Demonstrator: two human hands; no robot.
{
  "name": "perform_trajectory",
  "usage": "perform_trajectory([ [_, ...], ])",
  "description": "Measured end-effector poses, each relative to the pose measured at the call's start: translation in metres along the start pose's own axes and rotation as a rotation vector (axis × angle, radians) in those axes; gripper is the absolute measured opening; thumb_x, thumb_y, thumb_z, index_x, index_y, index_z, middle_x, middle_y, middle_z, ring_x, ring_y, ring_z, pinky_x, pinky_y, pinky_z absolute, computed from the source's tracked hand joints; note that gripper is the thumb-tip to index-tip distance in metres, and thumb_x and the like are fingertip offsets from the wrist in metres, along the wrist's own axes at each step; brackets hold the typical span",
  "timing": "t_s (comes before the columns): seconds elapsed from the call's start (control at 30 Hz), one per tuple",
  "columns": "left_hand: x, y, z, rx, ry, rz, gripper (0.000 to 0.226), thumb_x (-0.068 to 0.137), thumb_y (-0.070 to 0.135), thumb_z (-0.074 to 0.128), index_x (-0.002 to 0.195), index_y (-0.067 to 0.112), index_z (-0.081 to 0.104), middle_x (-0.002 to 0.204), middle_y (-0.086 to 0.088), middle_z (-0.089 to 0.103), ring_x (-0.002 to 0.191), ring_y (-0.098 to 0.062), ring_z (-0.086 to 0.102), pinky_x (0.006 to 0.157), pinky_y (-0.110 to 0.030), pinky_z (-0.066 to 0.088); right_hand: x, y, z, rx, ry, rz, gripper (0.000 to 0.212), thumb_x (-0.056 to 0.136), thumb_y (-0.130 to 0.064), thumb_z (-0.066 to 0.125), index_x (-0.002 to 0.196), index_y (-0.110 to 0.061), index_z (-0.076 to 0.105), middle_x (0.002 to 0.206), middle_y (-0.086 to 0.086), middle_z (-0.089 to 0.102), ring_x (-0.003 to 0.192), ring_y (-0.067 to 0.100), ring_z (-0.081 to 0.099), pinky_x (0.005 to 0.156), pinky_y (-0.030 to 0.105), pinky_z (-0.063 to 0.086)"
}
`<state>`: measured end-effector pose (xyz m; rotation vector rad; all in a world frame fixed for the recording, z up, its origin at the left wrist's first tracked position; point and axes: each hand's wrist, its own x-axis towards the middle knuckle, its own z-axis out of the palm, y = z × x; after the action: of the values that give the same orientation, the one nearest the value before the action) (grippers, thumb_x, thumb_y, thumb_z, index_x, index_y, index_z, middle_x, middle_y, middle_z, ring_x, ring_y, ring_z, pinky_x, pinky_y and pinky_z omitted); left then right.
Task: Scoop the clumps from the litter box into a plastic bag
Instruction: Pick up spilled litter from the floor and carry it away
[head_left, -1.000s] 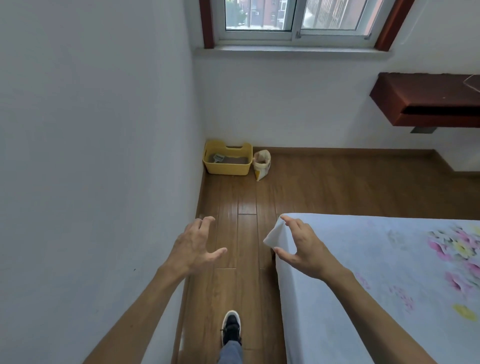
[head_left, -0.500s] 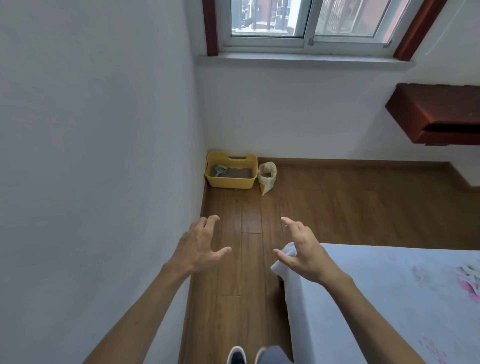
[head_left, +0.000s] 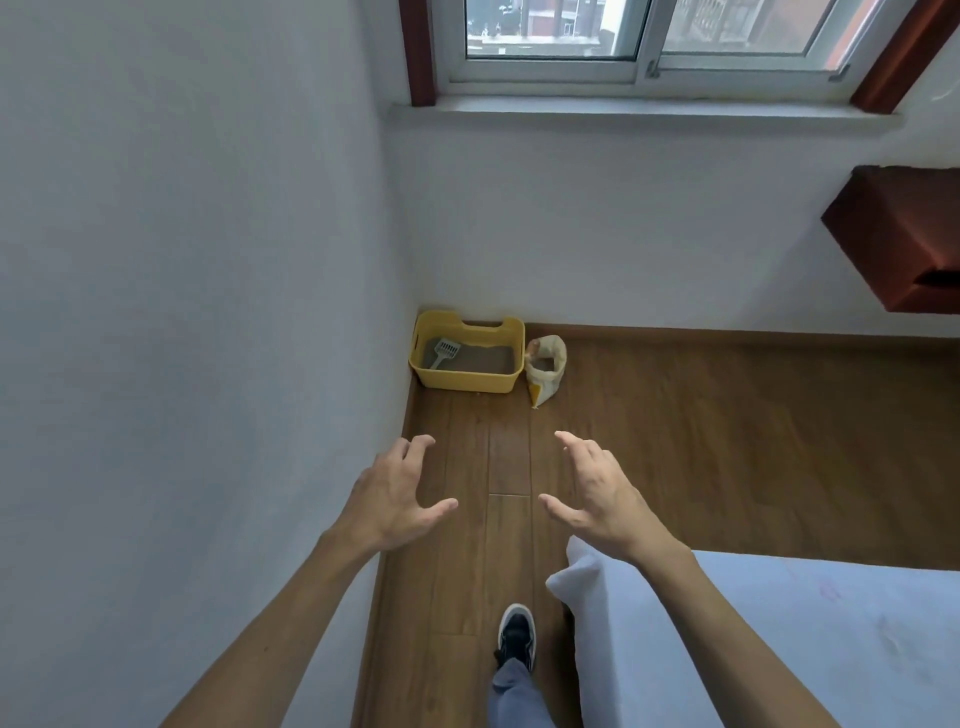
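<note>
Heading for litter box (head_left: 467, 379), left grip (head_left: 397, 499) and right grip (head_left: 605, 499) wide, empty; I'd crouch close, take scoop (head_left: 445, 352) first, bag (head_left: 545, 376) alongside.

Single head-height view, angled down toward the far floor corner (head_left: 415, 374).

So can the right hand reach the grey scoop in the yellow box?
Probably not yet: the right hand hovers well short of the grey slotted scoop in the yellow plastic box; only wooden floor between.
</note>
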<state>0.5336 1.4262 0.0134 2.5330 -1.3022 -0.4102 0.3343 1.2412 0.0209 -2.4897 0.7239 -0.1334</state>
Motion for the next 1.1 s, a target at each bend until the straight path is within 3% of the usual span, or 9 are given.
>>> perform_trajectory([
  [0.37,0.097,0.006,0.002,0.022,-0.035,-0.053,0.081,0.077,0.063,0.061,0.141,0.023,0.031,0.136,-0.002,0.047,0.120,-0.019,0.048,0.094,-0.033,0.048,0.089,0.062,-0.014,0.025,-0.054,0.022,0.079,0.086,-0.048,0.062,0.149,-0.020,0.024,0.136,0.000,0.046,0.121,0.015,0.044,0.098,0.028,0.044],
  [1.1,0.253,-0.080,0.020,0.051,-0.136,-0.086,0.080,0.080,0.060,0.060,0.142,0.020,0.030,0.138,-0.006,0.045,0.124,-0.021,0.044,0.098,-0.033,0.045,0.250,0.062,0.033,-0.022,-0.179,0.078,0.078,0.086,-0.048,0.061,0.150,-0.023,0.023,0.138,-0.001,0.045,0.120,0.014,0.045,0.096,0.025,0.043],
])
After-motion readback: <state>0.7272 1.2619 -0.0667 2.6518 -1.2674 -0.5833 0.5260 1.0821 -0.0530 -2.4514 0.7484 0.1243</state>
